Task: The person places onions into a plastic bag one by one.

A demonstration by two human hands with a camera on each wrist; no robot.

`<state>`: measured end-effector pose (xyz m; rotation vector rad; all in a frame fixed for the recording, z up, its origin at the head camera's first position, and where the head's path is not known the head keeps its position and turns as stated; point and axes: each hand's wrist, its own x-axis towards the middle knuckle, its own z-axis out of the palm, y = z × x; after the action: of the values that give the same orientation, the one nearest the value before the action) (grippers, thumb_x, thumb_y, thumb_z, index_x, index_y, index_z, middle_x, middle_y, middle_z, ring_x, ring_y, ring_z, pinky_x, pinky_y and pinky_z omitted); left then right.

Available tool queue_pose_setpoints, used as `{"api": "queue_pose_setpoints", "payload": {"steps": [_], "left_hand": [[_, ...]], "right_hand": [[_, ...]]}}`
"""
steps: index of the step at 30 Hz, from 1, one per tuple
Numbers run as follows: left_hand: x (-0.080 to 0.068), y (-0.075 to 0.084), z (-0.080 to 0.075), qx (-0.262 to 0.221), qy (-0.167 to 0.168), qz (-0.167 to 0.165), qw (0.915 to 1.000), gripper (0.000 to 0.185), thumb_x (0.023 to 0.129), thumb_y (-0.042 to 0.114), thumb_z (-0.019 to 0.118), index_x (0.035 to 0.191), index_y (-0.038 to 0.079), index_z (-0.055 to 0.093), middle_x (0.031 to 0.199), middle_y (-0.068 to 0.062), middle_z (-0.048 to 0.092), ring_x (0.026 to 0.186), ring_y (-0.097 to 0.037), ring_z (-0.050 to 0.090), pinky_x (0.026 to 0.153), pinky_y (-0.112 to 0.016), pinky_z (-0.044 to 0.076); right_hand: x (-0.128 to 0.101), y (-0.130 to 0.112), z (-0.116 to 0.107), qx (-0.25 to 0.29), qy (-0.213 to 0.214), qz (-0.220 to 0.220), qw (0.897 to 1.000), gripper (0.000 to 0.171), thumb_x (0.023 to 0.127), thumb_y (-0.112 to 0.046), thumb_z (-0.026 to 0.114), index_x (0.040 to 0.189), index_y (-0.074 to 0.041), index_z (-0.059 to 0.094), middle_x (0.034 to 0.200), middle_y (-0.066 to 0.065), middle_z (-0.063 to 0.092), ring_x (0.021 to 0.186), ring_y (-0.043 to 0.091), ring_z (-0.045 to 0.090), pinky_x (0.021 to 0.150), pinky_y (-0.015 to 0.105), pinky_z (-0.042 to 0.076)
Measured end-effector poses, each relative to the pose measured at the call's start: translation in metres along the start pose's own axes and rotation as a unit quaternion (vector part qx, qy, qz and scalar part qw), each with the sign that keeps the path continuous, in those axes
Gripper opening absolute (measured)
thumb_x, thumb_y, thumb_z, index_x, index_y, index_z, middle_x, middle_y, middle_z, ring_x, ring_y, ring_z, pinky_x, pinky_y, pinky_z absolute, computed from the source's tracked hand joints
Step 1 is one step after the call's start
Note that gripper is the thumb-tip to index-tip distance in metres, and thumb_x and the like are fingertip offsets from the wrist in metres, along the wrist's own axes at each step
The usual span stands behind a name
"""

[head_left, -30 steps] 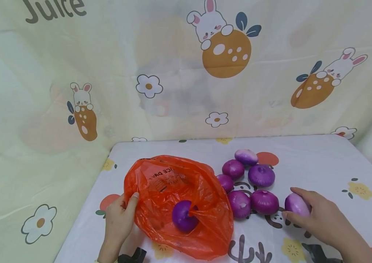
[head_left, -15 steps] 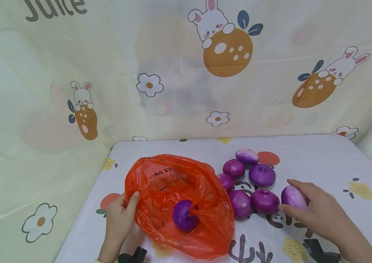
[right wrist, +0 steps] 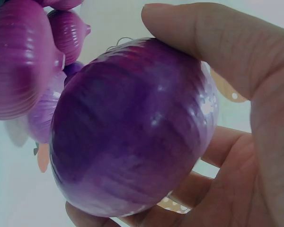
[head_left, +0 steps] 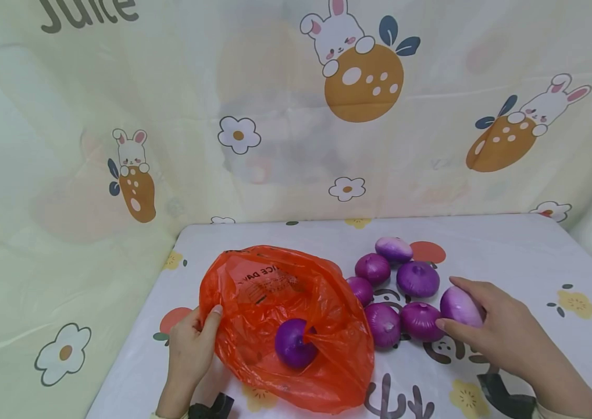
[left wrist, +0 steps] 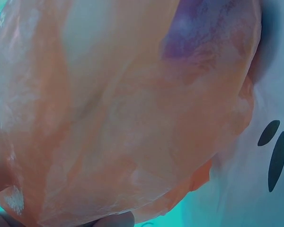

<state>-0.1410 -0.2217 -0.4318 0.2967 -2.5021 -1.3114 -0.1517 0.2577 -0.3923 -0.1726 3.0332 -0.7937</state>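
My left hand [head_left: 191, 355] pinches the left rim of an orange-red plastic bag [head_left: 254, 372], thumb inside. The bag lies with its mouth spread toward me, and one purple onion [head_left: 292, 343] sits within. In the left wrist view the bag's thin film [left wrist: 123, 132] fills most of the picture, and the onion's purple [left wrist: 203, 28] shows through it. My right hand [head_left: 510, 331] grips a paler purple onion [head_left: 460, 305] between thumb and fingers. Up close in the right wrist view, that onion [right wrist: 132, 132] looks glossy, with fingers curled beneath it.
Several more purple onions cluster right of the bag, the nearest ones being a round onion [head_left: 382, 325] against the bag and another onion [head_left: 421, 322] beside my right thumb. A pale onion [head_left: 393, 249] lies farthest back. A printed cloth [head_left: 516, 250] covers the table, and a patterned curtain [head_left: 275, 75] hangs behind.
My right hand has moved left and slightly away from me with the onion in its grip, closer to the cluster. The left hand and bag have stayed nearly still.
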Motion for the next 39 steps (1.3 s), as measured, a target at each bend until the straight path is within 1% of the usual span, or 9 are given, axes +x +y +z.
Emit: {"api": "queue_pose_setpoints", "payload": {"steps": [7, 10, 14, 17, 23, 27, 31, 35, 39], "left_hand": [[0.0, 0.001, -0.001, -0.002, 0.0, -0.006, 1.0, 0.029, 0.106, 0.028, 0.062, 0.113, 0.004, 0.075, 0.076, -0.004, 0.072, 0.063, -0.019, 0.06, 0.059, -0.022, 0.055], [-0.001, 0.002, 0.0, -0.006, -0.004, -0.008, 0.9999, 0.029, 0.105, 0.028, 0.062, 0.113, 0.004, 0.075, 0.075, -0.004, 0.072, 0.063, -0.019, 0.061, 0.059, -0.022, 0.054], [-0.001, 0.002, 0.0, -0.004, -0.005, -0.009, 0.9999, 0.029, 0.105, 0.028, 0.062, 0.113, 0.004, 0.075, 0.075, -0.004, 0.071, 0.063, -0.019, 0.061, 0.059, -0.022, 0.054], [-0.001, 0.001, 0.0, 0.0, -0.003, -0.006, 1.0, 0.028, 0.105, 0.028, 0.062, 0.112, 0.004, 0.075, 0.074, -0.003, 0.07, 0.063, -0.019, 0.06, 0.059, -0.022, 0.054], [0.0, 0.001, 0.0, 0.002, -0.003, 0.001, 1.0, 0.027, 0.105, 0.029, 0.063, 0.108, 0.005, 0.075, 0.072, -0.003, 0.069, 0.063, -0.02, 0.058, 0.058, -0.023, 0.053], [-0.001, 0.001, 0.0, 0.002, -0.002, 0.0, 1.0, 0.026, 0.105, 0.027, 0.063, 0.106, 0.005, 0.075, 0.071, -0.003, 0.068, 0.063, -0.02, 0.058, 0.057, -0.023, 0.053], [-0.001, 0.001, 0.0, 0.002, -0.001, 0.006, 1.0, 0.025, 0.105, 0.026, 0.063, 0.103, 0.005, 0.075, 0.07, -0.002, 0.067, 0.063, -0.019, 0.058, 0.057, -0.023, 0.052], [-0.001, 0.002, 0.0, 0.004, -0.001, 0.011, 0.9999, 0.024, 0.104, 0.026, 0.063, 0.102, 0.005, 0.075, 0.069, -0.002, 0.067, 0.062, -0.019, 0.058, 0.056, -0.023, 0.052], [-0.001, 0.002, 0.0, 0.005, -0.001, 0.01, 0.9999, 0.024, 0.104, 0.026, 0.064, 0.103, 0.005, 0.075, 0.07, -0.002, 0.068, 0.062, -0.019, 0.057, 0.055, -0.023, 0.052]], "right_hand": [[0.005, -0.008, -0.003, -0.009, 0.009, -0.018, 1.0, 0.098, 0.082, -0.059, 0.083, 0.152, -0.001, 0.046, 0.141, 0.033, 0.053, 0.113, 0.051, 0.058, 0.074, 0.06, 0.06], [0.007, -0.014, -0.004, -0.007, 0.021, -0.03, 0.999, 0.098, 0.081, -0.059, 0.083, 0.151, -0.001, 0.048, 0.14, 0.032, 0.055, 0.115, 0.051, 0.058, 0.078, 0.064, 0.059], [0.009, -0.024, -0.008, 0.003, 0.038, -0.055, 0.998, 0.093, 0.081, -0.056, 0.085, 0.15, -0.003, 0.051, 0.139, 0.03, 0.057, 0.117, 0.051, 0.058, 0.083, 0.068, 0.056], [0.012, -0.035, -0.011, 0.014, 0.04, -0.065, 0.997, 0.09, 0.082, -0.053, 0.085, 0.15, -0.005, 0.052, 0.14, 0.027, 0.057, 0.118, 0.049, 0.058, 0.085, 0.068, 0.056], [0.017, -0.053, -0.014, 0.032, 0.028, -0.067, 0.997, 0.092, 0.082, -0.052, 0.086, 0.153, -0.008, 0.049, 0.139, 0.026, 0.058, 0.114, 0.047, 0.06, 0.077, 0.06, 0.061], [0.02, -0.061, -0.013, 0.04, 0.027, -0.074, 0.996, 0.092, 0.081, -0.05, 0.087, 0.154, -0.01, 0.048, 0.14, 0.026, 0.057, 0.115, 0.048, 0.06, 0.074, 0.058, 0.062], [0.02, -0.067, -0.012, 0.04, 0.037, -0.085, 0.995, 0.09, 0.081, -0.05, 0.087, 0.153, -0.01, 0.05, 0.139, 0.025, 0.058, 0.114, 0.047, 0.061, 0.074, 0.06, 0.061], [0.02, -0.074, -0.013, 0.043, 0.044, -0.093, 0.994, 0.089, 0.081, -0.048, 0.087, 0.153, -0.01, 0.051, 0.142, 0.024, 0.058, 0.117, 0.048, 0.06, 0.076, 0.062, 0.06], [0.02, -0.08, -0.013, 0.056, 0.041, -0.096, 0.993, 0.088, 0.081, -0.046, 0.088, 0.154, -0.014, 0.05, 0.144, 0.022, 0.057, 0.119, 0.048, 0.059, 0.074, 0.061, 0.061]]}}
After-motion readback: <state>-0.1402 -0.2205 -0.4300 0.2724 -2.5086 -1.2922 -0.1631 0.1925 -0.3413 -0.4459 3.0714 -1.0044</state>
